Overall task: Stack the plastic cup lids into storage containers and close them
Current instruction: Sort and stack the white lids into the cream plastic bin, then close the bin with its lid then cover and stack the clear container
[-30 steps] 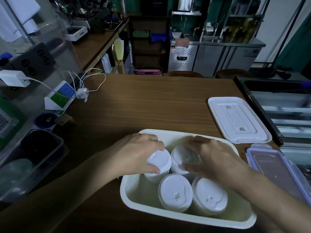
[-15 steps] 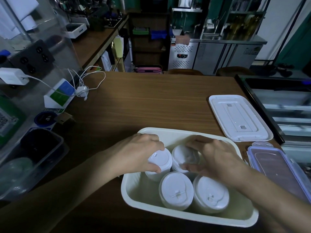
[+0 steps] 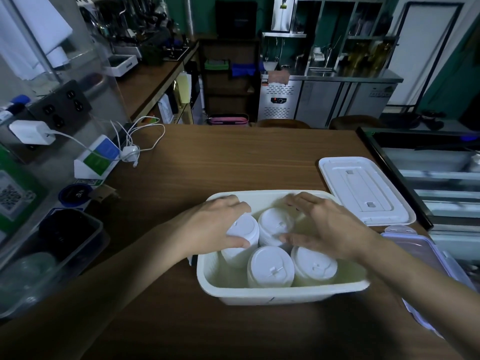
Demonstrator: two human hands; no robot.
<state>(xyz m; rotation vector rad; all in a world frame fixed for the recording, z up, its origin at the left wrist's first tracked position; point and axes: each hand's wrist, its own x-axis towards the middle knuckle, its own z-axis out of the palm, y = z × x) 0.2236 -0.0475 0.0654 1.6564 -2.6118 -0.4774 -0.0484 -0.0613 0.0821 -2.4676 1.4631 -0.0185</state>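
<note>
A cream storage container stands on the wooden table and holds several stacks of white cup lids. My left hand grips the back-left lid stack, thumb across its front. My right hand hovers with fingers spread over the back-right lid stack and no longer grips it. Two more stacks sit at the front: the front-left stack and the front-right stack. The container's white cover lies flat on the table to the right.
A clear lid with purple clips lies at the right edge. A clear bin with dark items stands at the left. A charger and white cable lie at the back left. A dark-framed display case borders the right.
My right hand has opened and lifted off the back-right lid stack, fingers spreading. My left hand keeps its hold on the back-left stack.
</note>
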